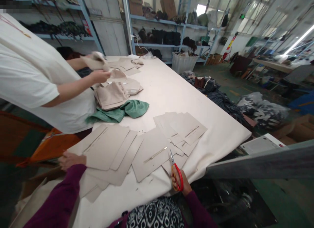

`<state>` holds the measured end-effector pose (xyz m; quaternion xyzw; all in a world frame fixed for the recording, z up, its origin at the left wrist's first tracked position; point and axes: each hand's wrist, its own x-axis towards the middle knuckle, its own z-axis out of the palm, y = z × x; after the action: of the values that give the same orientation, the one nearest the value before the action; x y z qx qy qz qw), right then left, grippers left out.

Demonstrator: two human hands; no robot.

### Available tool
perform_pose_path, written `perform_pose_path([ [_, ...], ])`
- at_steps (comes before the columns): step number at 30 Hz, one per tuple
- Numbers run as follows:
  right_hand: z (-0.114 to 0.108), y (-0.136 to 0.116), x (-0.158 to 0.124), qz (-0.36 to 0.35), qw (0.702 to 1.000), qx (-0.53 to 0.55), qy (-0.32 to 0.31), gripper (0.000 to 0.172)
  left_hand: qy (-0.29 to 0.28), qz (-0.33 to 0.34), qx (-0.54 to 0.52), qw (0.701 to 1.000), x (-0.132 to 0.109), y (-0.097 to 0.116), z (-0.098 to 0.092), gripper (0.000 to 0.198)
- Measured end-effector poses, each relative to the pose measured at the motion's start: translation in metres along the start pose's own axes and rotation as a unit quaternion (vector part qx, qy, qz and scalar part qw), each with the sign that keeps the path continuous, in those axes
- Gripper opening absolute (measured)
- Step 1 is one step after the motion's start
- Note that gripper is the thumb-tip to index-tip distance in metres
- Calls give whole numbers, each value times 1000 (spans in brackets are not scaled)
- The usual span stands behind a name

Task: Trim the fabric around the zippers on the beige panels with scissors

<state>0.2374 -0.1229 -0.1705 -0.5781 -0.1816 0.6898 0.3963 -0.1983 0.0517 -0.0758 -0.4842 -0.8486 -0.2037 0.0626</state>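
My right hand [177, 179] is closed round the red handles of a pair of scissors [171, 159], whose blades point away from me over the table. Just left of the blade tips lies a beige fabric panel [149, 152] with a zipper slit across it. My left hand [71, 160] is at the left edge of a spread of overlapping beige panels [108, 147]; its fingers bend over that edge and are partly hidden. More beige panels with slits [186, 128] lie in a loose pile beyond the scissors.
At the left a co-worker in a white shirt [44, 70] handles a beige piece. Folded beige fabric [111, 95] and green cloth [122, 111] lie by them on the white table [169, 87]. Dark bundles [218, 97] line the floor along the right edge. Shelves [159, 20] stand behind.
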Motion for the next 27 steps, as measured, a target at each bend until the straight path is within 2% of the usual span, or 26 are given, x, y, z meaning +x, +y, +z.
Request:
perform_pose_path([
  [1, 0, 1, 2, 6, 1000, 0, 4, 61, 17, 13, 11, 1000, -15, 10, 4, 62],
  [2, 0, 2, 3, 11, 1000, 0, 7, 60, 20, 93, 12, 995, -32, 22, 11, 61],
  [4, -2, 4, 5, 19, 1000, 3, 11, 60, -32, 204, -2, 978, -68, 45, 27, 52],
  [5, -4, 5, 5, 19, 1000, 5, 12, 60, -78, 261, 11, 962, -85, 56, 37, 50],
  [7, -7, 5, 4, 15, 1000, 10, 15, 60, -113, 277, 51, 953, -107, 69, 53, 45],
  [9, -9, 6, 3, 10, 1000, 14, 21, 61, -127, 269, 76, 952, -112, 74, 63, 42],
  [11, -10, 7, 2, 12, 999, 18, 26, 63, -138, 270, 82, 949, -103, 73, 65, 38],
  [14, -10, 11, 3, 23, 999, 27, 24, 66, -162, 286, 87, 941, -84, 76, 58, 30],
  [17, -9, 17, 5, 28, 999, 35, 25, 64, -185, 310, 83, 929, -88, 96, 52, 28],
  [20, -9, 22, 6, 27, 997, 44, 53, 61, -214, 372, 45, 902, -127, 127, 52, 33],
  [22, -11, 23, 7, 25, 994, 52, 88, 59, -256, 433, 3, 864, -167, 147, 56, 44],
  [23, -13, 24, 7, 22, 992, 57, 107, 58, -294, 459, -21, 838, -189, 155, 58, 53],
  [24, -14, 24, 6, 19, 990, 62, 124, 57, -321, 467, -29, 823, -208, 162, 61, 59],
  [25, -16, 24, 5, 16, 988, 68, 139, 56, -336, 459, -35, 822, -225, 168, 64, 60],
  [27, -19, 25, 2, 10, 984, 80, 160, 53, -355, 411, -60, 837, -245, 177, 68, 54],
])
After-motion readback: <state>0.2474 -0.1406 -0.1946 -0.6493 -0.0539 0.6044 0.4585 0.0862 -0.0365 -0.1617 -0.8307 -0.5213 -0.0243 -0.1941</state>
